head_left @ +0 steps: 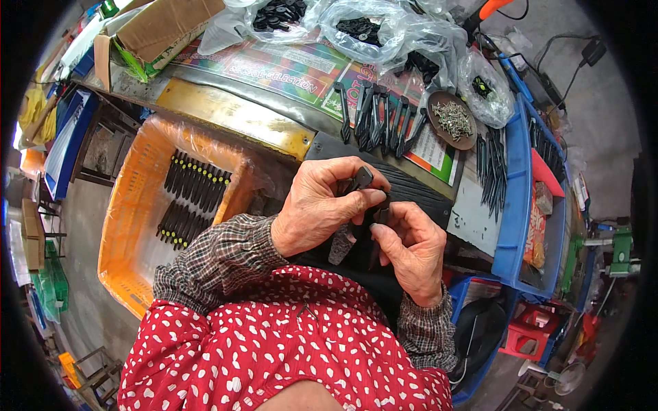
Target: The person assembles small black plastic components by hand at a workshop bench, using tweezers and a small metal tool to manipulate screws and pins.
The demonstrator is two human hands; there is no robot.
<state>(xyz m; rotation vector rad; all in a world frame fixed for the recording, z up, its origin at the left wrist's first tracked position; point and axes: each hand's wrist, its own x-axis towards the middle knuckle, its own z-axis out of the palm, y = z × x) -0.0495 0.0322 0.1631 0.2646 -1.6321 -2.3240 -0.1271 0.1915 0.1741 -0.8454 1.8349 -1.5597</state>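
My left hand point(322, 205) pinches a small black plastic part point(361, 179) between thumb and fingers, just above my lap. My right hand point(411, 250) grips a dark slim tool-like piece point(381, 218) whose lower end hangs below the fingers. The two hands touch at the fingertips, with the pieces meeting between them. A row of several black handled pieces point(380, 120) lies on the table right behind the hands. Beside that row stands a brown dish of small metal screws point(452, 120).
An orange crate point(130, 226) lined with plastic holds rows of black pieces at my left. A blue tray point(517, 178) with more dark pieces is at the right. Clear bags of black parts point(363, 31) and a cardboard box point(157, 31) lie at the table's far side.
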